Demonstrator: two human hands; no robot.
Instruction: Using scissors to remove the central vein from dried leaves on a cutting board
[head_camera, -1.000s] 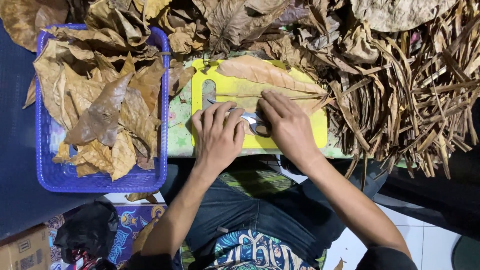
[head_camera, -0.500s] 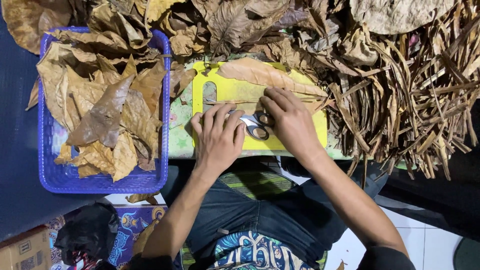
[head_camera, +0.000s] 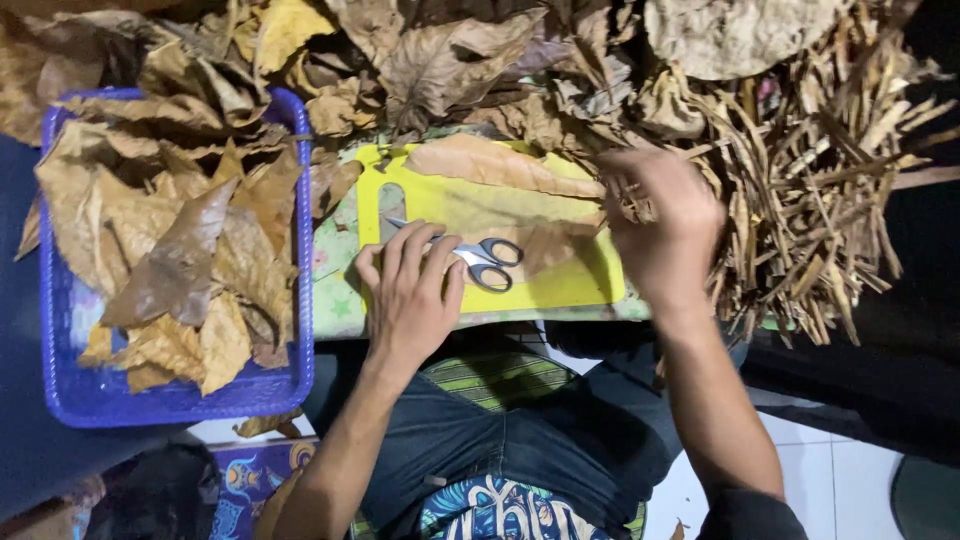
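The right hand (head_camera: 660, 225) is motion-blurred; its grip perhaps empty. The left hand (head_camera: 410, 295) hides the scissors' (head_camera: 480, 258) blades.

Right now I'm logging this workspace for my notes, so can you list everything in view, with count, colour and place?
Flat yellow plastic cutting board: one, yellow, centre, on a pale patterned surface.
Grey-handled metal scissors: one pair, lying on the board, partly under the left hand.
Large dried brown leaf: one, tan, across the board's far edge.
Blue plastic mesh basket: one, blue, left, filled with dry brown leaves.
Loose dried leaves: many, brown, heaped along the top.
Dry leaf stems: many, tan, piled right.
Left hand: flat on the board, over the scissors.
Right hand: blurred, at the stem pile's edge; grip unclear.
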